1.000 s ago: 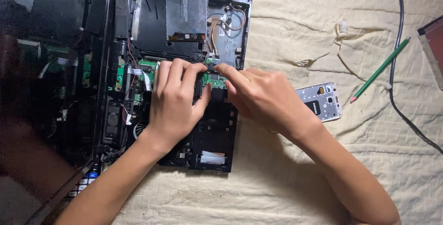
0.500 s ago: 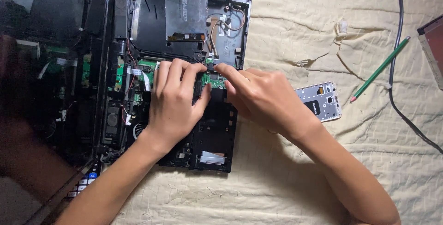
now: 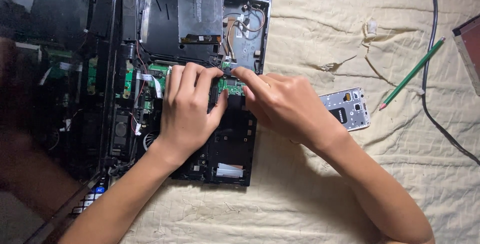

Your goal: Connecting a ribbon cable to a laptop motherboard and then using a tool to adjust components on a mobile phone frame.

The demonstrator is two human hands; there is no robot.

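Note:
An opened black laptop base point(image 3: 235, 149) lies on a cream cloth, its green circuit board point(image 3: 150, 76) and wires exposed. My left hand point(image 3: 187, 111) rests palm down on the board area, fingers pressing near a small green module point(image 3: 233, 86). My right hand point(image 3: 285, 104) comes in from the right, its fingertips pinching at that same module beside the left fingers. A silver metal plate point(image 3: 200, 6) covers the upper part of the base. What the fingertips hold is hidden.
The glossy black laptop screen point(image 3: 45, 99) lies open at the left. A white phone frame point(image 3: 350, 109) lies right of my right hand. A green pencil point(image 3: 412, 73), a black cable point(image 3: 431, 64) and a dark red flat object point(image 3: 470, 49) lie at the right.

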